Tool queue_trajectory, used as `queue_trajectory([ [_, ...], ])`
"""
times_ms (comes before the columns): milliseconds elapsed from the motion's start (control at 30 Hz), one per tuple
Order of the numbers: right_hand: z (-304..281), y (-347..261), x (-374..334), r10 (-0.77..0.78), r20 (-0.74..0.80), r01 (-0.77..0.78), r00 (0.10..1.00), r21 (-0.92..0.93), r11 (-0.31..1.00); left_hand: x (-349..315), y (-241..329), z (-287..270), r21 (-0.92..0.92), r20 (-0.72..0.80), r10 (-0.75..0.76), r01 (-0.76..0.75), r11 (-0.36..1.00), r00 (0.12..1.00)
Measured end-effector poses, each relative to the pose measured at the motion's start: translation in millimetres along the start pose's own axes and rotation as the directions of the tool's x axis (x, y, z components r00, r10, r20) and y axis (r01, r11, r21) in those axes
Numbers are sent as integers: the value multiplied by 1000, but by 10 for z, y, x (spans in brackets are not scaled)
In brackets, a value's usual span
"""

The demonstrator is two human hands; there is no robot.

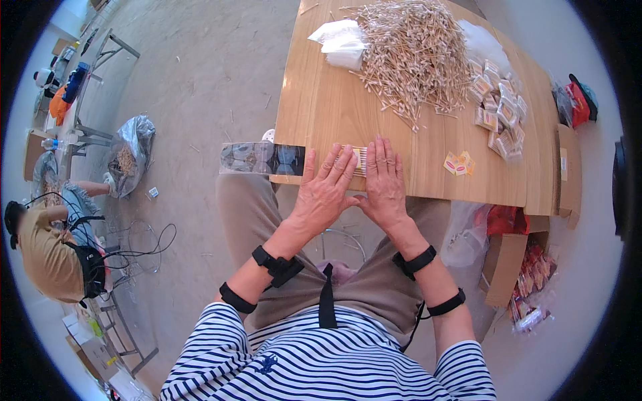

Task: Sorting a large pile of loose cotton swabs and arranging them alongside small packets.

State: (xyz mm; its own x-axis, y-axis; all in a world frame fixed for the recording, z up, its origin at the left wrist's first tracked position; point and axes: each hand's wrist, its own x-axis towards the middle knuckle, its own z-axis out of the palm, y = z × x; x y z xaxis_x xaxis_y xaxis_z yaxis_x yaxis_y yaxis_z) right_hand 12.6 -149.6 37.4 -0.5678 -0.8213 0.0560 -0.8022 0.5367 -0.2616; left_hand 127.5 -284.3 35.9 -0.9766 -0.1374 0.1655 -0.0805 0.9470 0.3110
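Two hands are bracketing a small row of cotton swabs (pixel 363 167) near the close edge of the wooden surface (pixel 321 100). The swabs are lying directly between your left hand (pixel 326 190) and your right hand (pixel 383 187), partly under the fingers; neither hand is standing clearly nearer. The sticks appear to be running left to right, across the line of your fingers, so that their ends are pointing toward the two hands; this crosswise axis is, in judgement, the relation that matters most. Both of your hands are lying palm down and flat, fingers extended and held fairly close, thumbs meeting below the row. Neither is closing around anything; both are resting on or against the swabs, and how firmly they are pressing you cannot tell.

The row is showing as pale, parallel sticks with a yellowish card (pixel 357 159) at its middle; your fingers are hiding its ends, and whether a clear wrapper is enclosing it cannot be told. A glossy dark strip (pixel 289 161) is lying just beside your left hand, overhanging the left edge. Farther off, a heap of loose swabs (pixel 414 57) is spreading beyond your fingertips, while small printed cards (pixel 459 164) and filled packets (pixel 506 113) are lying to the right.
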Motion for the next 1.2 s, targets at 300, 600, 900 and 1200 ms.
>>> queue_trajectory([
  [300,65,32,-30,9,0,-9,1000,-26,1000,0,-70,-5,26,84,50,-52,998,995],
  [600,57,-6,-23,23,6,-23,1000,-15,1000,17,-157,-132,-32,139,95,-91,995,986],
  [900,-15,-136,86,-48,-2,48,999,-18,999,-192,-53,-232,-39,28,102,-101,994,994],
  [1200,207,-46,118,-130,-97,124,987,-57,991,-321,29,-91,-26,64,142,-140,990,988],
])
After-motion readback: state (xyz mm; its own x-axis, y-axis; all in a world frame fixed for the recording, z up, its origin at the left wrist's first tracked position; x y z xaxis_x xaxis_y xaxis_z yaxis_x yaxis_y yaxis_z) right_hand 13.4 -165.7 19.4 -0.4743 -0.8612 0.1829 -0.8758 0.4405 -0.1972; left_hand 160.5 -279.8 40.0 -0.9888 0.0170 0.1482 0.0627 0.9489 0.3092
